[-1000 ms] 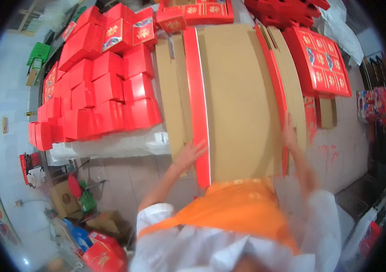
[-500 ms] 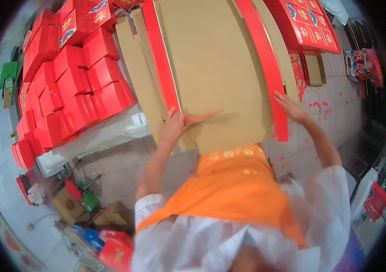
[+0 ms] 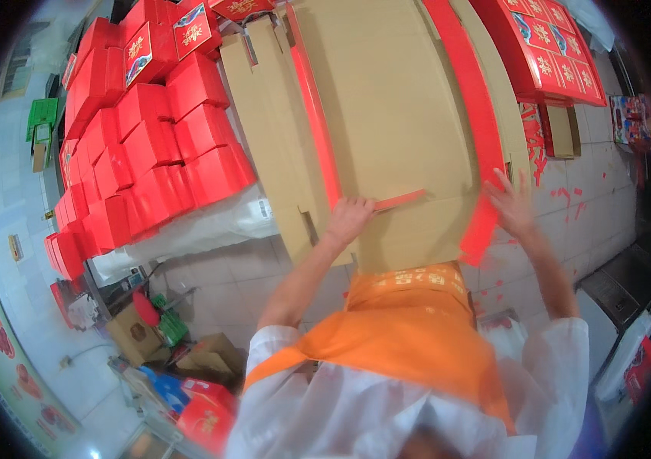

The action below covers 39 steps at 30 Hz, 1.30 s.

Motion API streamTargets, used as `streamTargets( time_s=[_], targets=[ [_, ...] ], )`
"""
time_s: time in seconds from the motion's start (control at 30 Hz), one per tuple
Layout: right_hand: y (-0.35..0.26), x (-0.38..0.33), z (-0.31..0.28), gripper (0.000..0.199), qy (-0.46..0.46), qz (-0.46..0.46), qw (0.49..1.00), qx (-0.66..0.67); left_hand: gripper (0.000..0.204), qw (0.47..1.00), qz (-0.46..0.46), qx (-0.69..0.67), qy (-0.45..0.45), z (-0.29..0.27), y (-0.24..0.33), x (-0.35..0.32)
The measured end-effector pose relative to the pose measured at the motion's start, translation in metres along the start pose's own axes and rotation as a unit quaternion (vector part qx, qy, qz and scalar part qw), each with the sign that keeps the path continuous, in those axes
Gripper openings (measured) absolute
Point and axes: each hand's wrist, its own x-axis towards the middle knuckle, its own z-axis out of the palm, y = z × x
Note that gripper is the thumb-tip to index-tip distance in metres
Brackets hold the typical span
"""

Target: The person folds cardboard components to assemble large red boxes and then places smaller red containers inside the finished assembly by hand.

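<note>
In front of me lies a large, partly folded cardboard box [image 3: 394, 107], brown inside with red strips along its sides. My left hand [image 3: 351, 220] has its fingers closed on the near left corner of the box, where the left red side wall [image 3: 314, 115] meets a narrow red flap [image 3: 402, 200] pointing inward. On the other side, my right hand [image 3: 510, 203] has its fingers spread against the right red strip [image 3: 472, 84], near its bent lower end. The box's near edge reaches my orange apron [image 3: 409, 314].
Stacked red boxes [image 3: 145, 141] stand to the left, on white plastic wrapping [image 3: 195, 229]. More red boxes with gold print [image 3: 551, 50] sit at the far right. Red scraps and a small open brown box [image 3: 562, 130] lie on the tiled floor. Cartons [image 3: 138, 333] stand lower left.
My left hand has drawn the left side wall and its corner flap upward and inward. My right hand has shifted slightly, its fingers spreading wider. The whole view has swung a little.
</note>
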Motion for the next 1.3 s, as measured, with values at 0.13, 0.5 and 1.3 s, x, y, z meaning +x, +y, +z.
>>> streamTargets(
  time_s=[0.13, 0.5, 1.3],
  targets=[
    [-0.013, 0.025, 0.048, 0.027, -0.048, -0.05, 0.995, 0.075, 0.02, 1.0, 0.013, -0.007, 0.016, 0.002, -0.001, 0.004],
    [-0.031, 0.044, 0.045, 0.016, -0.014, 0.045, 0.98, 0.192, 0.011, 0.997, 0.041, -0.065, 0.025, 0.008, 0.011, 0.019],
    [-0.023, 0.054, 0.023, 0.019, 0.003, 0.041, 0.975, 0.217, 0.01, 0.999, 0.029, -0.005, 0.015, 0.012, 0.025, 0.031]
  ],
)
